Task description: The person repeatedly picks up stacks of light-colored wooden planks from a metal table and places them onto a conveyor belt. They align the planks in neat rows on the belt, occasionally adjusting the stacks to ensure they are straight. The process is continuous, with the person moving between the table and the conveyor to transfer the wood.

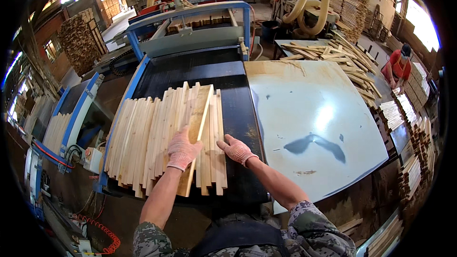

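Observation:
A row of pale wooden strips point(147, 138) lies side by side on the black conveyor belt point(235, 109), their ends uneven. Among them one wider wooden board point(199, 114) is tipped up on its edge. My left hand point(183, 150), in a pinkish knit glove, grips this board by its near half. At the right side of the row is my right hand point(237, 149), gloved alike. Its fingers are apart and reach toward the outermost strip point(220, 138); whether they touch it I cannot tell. The far ends of the strips point to the blue machine frame.
A blue-framed machine point(190, 38) spans the belt ahead. To the right lies a pale metal-topped table point(314, 119), with a pile of loose wood strips point(347, 62) beyond it. A co-worker in red point(397, 69) stands at far right by stacked strips. Another conveyor point(71, 114) is at left.

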### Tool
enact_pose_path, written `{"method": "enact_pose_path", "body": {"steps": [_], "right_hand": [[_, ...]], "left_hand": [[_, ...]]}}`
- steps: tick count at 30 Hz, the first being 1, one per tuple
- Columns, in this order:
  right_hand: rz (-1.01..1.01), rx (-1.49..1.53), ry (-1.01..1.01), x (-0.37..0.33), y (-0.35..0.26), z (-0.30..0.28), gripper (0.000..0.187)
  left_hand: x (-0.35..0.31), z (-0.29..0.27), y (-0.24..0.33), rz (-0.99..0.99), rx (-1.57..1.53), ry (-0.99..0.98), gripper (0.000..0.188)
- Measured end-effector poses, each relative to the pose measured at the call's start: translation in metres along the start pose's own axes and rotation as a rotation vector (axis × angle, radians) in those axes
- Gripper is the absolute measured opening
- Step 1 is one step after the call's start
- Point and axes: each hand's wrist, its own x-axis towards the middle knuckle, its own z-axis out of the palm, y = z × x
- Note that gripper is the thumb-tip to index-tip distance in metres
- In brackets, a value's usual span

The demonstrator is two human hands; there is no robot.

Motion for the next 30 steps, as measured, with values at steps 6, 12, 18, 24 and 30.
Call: {"method": "enact_pose_path", "body": {"steps": [6,12,18,24,30], "right_hand": [[-0.042,0.826,0.251,-0.005,0.062,-0.011,0.065],[0.010,0.520,0.227,-0.095,0.078,-0.080,0.052],[-0.019,0.780,0.134,-0.119,0.140,-0.065,0.061],[-0.010,0.719,0.273,-0.164,0.154,-0.075,0.069],[0.086,0.908,0.478,-0.211,0.189,-0.062,0.067]], "left_hand": [[-0.005,0.049,0.121,0.120,-0.257,-0.043,0.077],[0.010,0.099,0.142,-0.156,0.015,-0.343,0.067],[0.027,0.107,0.157,0.269,0.408,-0.254,0.090],[0.070,0.137,0.117,0.371,0.695,-0.243,0.081],[0.030,0.092,0.188,0.269,0.874,-0.389,0.076]]}}
